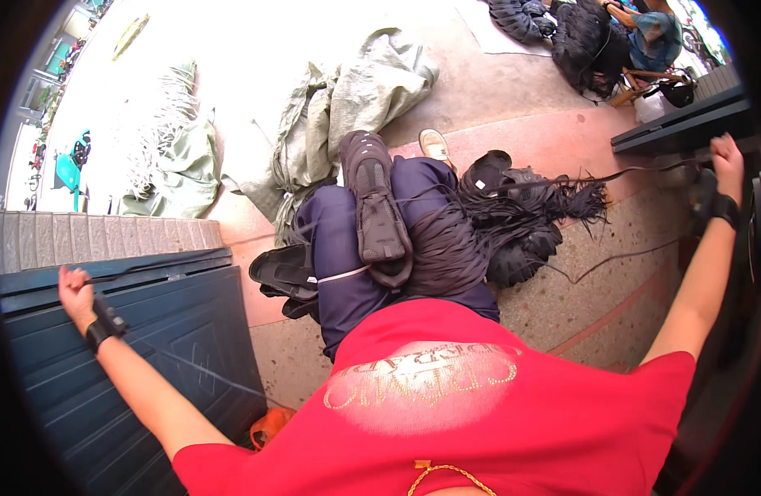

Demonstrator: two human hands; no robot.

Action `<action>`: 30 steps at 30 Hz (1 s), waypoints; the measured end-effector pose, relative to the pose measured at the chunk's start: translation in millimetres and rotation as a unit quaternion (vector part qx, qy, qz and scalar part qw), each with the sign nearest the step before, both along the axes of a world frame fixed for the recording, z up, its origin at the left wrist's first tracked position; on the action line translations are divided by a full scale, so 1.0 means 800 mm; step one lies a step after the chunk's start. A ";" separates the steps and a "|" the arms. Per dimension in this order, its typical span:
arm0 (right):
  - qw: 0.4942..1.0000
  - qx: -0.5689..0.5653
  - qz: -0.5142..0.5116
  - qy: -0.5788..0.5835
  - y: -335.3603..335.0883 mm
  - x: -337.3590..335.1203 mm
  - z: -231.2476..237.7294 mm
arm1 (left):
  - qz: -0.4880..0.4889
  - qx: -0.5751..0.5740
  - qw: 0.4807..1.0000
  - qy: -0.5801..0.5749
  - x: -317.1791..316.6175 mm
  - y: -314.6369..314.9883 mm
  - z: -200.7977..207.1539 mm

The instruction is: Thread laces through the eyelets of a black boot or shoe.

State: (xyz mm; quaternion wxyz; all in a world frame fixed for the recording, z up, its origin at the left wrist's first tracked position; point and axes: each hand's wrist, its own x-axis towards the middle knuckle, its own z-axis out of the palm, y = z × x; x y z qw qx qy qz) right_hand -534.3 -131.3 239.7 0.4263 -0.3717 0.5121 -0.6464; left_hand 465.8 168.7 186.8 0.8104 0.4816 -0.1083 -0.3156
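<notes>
Both my arms are stretched wide apart. My left hand, at the far left by the blue door panel, is closed on one end of a thin black lace. At the far right my right hand is a closed fist, and the black lace runs from it back over my lap, blurred in the middle. On my thighs lies a black shoe upper, toe toward me. A bunch of black laces drapes over my right thigh. Another black shoe upper sits beside my left leg.
More black uppers and laces are heaped right of my knee. Pale green woven sacks lie ahead. Blue door panels flank me on the left, a dark ledge on the right. Another person sits at far right beside black bundles.
</notes>
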 end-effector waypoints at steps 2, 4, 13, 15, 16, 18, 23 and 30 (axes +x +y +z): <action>0.996 0.016 0.020 -0.087 -0.018 -0.061 -0.050 | -0.038 0.130 0.991 -0.009 -0.156 -0.094 -0.038; 0.994 0.085 0.060 0.041 -0.017 0.068 -0.112 | -0.181 0.246 0.944 -0.125 -0.267 -0.140 -0.103; 0.807 0.037 0.477 0.346 0.091 0.406 -0.324 | -0.415 0.297 0.629 -0.587 -0.563 -0.209 -0.285; 0.760 0.014 0.489 0.427 0.108 0.417 -0.336 | -0.422 0.326 0.544 -0.648 -0.590 -0.211 -0.260; 0.748 0.037 0.482 0.454 0.116 0.423 -0.335 | -0.420 0.320 0.515 -0.675 -0.595 -0.211 -0.260; 0.715 0.072 0.494 0.490 0.120 0.431 -0.330 | -0.420 0.313 0.484 -0.701 -0.599 -0.210 -0.260; 0.657 0.128 0.518 0.532 0.123 0.426 -0.308 | -0.403 0.302 0.399 -0.766 -0.614 -0.210 -0.252; 0.690 0.133 0.503 0.504 0.138 0.427 -0.301 | -0.429 0.260 0.361 -0.786 -0.624 -0.222 -0.250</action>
